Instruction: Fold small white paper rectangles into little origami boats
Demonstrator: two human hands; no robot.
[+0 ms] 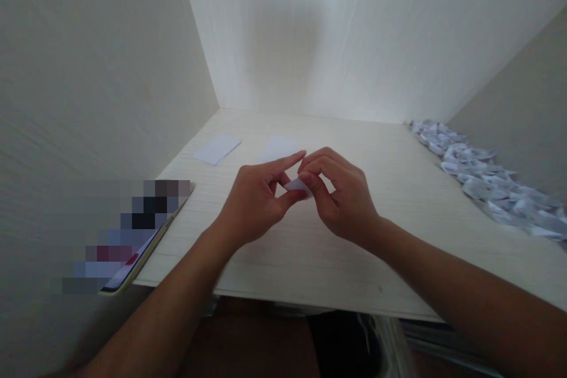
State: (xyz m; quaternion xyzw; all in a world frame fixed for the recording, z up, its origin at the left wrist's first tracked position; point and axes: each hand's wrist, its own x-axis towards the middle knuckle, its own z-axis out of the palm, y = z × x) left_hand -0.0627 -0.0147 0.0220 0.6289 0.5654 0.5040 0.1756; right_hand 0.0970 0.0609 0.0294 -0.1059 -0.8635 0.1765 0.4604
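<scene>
Between my hands, above the middle of the desk, is a small folded piece of white paper (296, 185). My left hand (257, 198) pinches its left end with the thumb below, the index finger stretched out past it. The thumb and curled fingers of my right hand (343, 192) close on its right end and hide part of it. Just behind my hands lies a flat white sheet (279, 146), partly covered by my left hand. Another stack or sheet of white paper (217, 149) rests farther left on the desk.
A long pile of folded white paper pieces (491, 174) runs along the right wall. A phone (133, 260), partly pixelated, leans at the left wall near the desk's front edge. Pale panels (283, 59) enclose the desk (310, 266) at the back and both sides.
</scene>
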